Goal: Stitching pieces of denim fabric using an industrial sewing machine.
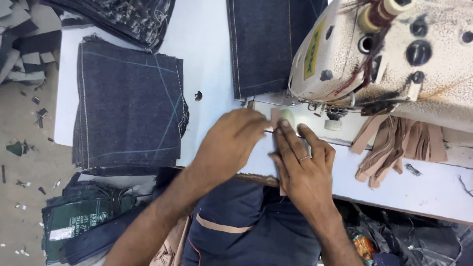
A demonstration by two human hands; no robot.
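You have two bare hands at work, left hand [231, 143] and right hand [303, 170] | one cream speckled sewing machine [394, 64] | one silver ring [304, 158] | two stacks of dark blue denim panels, near stack [128, 108], far stack [123, 17] | one loose heap of tan leather-like strips [399, 145]

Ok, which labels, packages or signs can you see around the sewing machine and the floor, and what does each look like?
Yellow label: on the sewing machine's left end, narrow upright strip, yellow with dark print.
Green bags: on the floor lower left, flat dark green stack with pale print and a white tag.
Orange wrapper: bottom right under the table edge, crumpled, orange and green.
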